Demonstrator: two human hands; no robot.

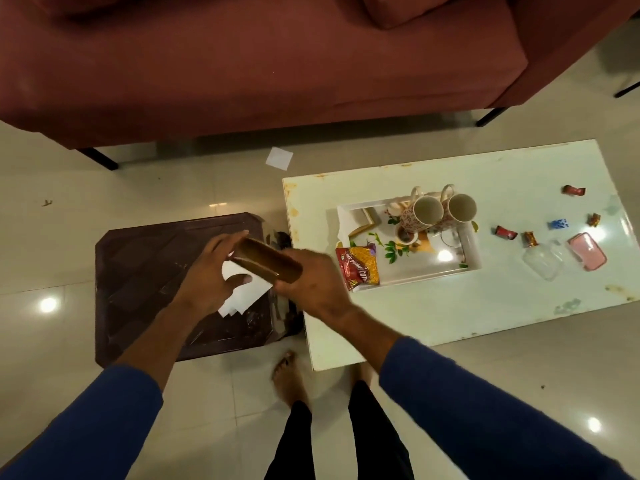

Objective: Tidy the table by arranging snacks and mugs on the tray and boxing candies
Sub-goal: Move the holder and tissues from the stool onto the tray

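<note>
Both hands, left (211, 268) and right (311, 282), grip a glossy brown rectangular box (266, 263).

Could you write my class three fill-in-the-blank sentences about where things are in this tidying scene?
1. The two mugs stand on the ____.
2. Both hands, left hand and right hand, hold a brown ____ above the dark stool.
3. The loose candies lie on the white ____, outside the tray.

Missing words: tray; box; table

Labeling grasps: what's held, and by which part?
A brown box, held at both ends: left hand at its left end, right hand around its right end.
</note>
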